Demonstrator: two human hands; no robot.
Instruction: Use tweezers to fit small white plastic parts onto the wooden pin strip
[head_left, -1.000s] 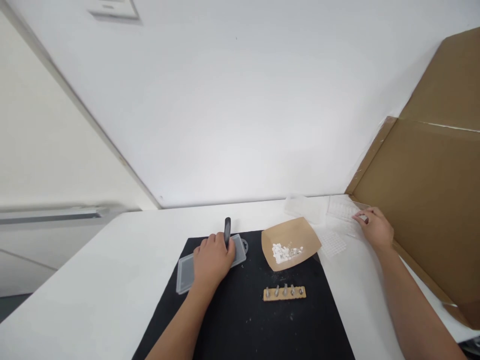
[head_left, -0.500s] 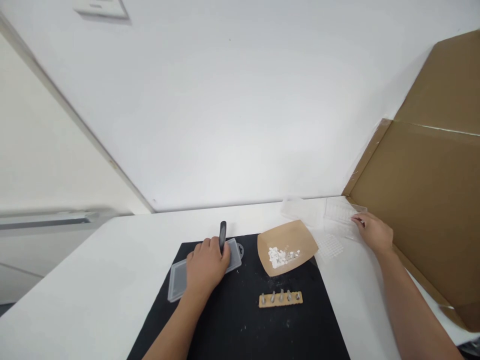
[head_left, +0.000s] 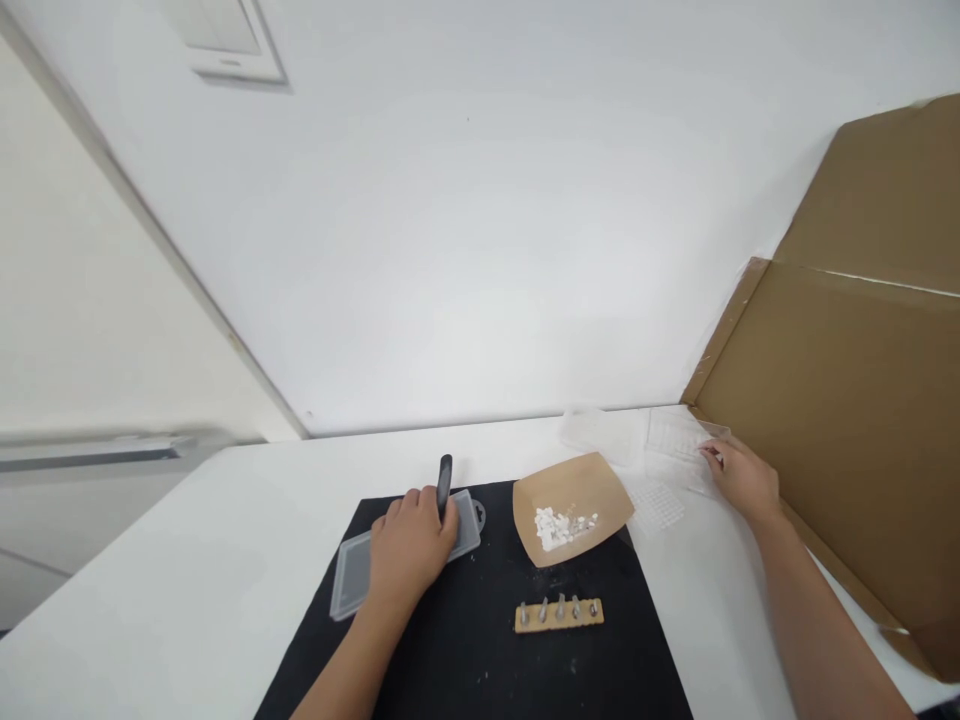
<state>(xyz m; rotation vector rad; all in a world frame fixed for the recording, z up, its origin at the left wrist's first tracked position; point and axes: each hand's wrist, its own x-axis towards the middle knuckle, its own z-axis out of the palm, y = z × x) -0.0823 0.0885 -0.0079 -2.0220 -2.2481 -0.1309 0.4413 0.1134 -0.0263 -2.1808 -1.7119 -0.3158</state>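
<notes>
My left hand (head_left: 412, 540) is closed over a translucent plastic case (head_left: 352, 575) lying on the black mat. Out between its thumb and forefinger sticks the black handle (head_left: 445, 482) of a tool whose other end is hidden. At the right, my right hand (head_left: 742, 480) has thumb and fingers pinched together beside a clear plastic tray (head_left: 675, 437) on the white table. Whatever those fingertips hold is too small to make out. Between the hands sits a brown paper tray (head_left: 592, 480) with small white pieces (head_left: 555, 528) in it.
A light wooden strip (head_left: 559, 615) with several upright metal tips lies on the black mat (head_left: 465, 660). Near the paper tray are a white grid sheet (head_left: 656, 503) and another clear plastic piece (head_left: 592, 430). Cardboard (head_left: 840, 430) stands along the right; a white wall rises behind.
The camera view has tilted up slightly, so the table sits lower in the picture. Both hands keep nearly the same places, the left on the case and the right by the clear tray.
</notes>
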